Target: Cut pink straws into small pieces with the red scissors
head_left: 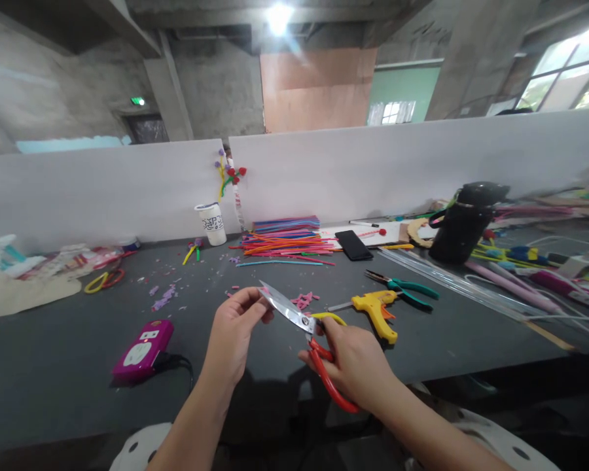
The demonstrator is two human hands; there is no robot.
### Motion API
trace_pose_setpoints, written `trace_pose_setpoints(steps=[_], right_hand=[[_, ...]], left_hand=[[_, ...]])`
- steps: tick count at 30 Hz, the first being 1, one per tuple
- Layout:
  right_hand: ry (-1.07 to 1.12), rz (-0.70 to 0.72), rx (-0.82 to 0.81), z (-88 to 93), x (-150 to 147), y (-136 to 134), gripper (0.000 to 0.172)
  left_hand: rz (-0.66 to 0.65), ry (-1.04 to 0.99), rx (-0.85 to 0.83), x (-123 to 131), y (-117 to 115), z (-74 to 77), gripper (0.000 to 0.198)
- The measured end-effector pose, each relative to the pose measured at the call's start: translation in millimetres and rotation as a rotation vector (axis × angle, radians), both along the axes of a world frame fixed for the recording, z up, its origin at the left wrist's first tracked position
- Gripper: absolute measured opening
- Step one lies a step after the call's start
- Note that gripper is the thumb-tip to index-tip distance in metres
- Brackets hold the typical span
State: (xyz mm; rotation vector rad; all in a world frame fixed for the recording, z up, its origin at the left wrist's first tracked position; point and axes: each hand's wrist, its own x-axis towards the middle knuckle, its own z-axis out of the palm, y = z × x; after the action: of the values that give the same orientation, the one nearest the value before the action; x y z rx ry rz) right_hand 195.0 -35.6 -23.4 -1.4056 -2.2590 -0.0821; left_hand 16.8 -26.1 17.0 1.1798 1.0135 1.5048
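My right hand grips a pair of scissors by handles that are red on one side and yellow on the other. Their metal blades point up and left, nearly together, with the tip at the fingers of my left hand. Those fingers are pinched at the blade tip around a small pink piece of pipe cleaner, mostly hidden by the fingertips. Short pink cut pieces lie on the dark table just behind the blades. Beyond them is a bundle of coloured pipe cleaners.
Right of my hands lie a yellow glue gun, green-handled pliers and a black phone. A black thermos stands farther right. On the left are a magenta power box, purple scraps, other scissors and a paper cup.
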Motion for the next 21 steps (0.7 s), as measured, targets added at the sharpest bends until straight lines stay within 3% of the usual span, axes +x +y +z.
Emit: trace_pose_setpoints(steps=[21], right_hand=[[-0.082,-0.014,0.121,-1.9,-0.1,2.1,0.045]], left_hand=[[-0.02,-0.072,0.003,-1.7,0.3,-2.6,0.008]])
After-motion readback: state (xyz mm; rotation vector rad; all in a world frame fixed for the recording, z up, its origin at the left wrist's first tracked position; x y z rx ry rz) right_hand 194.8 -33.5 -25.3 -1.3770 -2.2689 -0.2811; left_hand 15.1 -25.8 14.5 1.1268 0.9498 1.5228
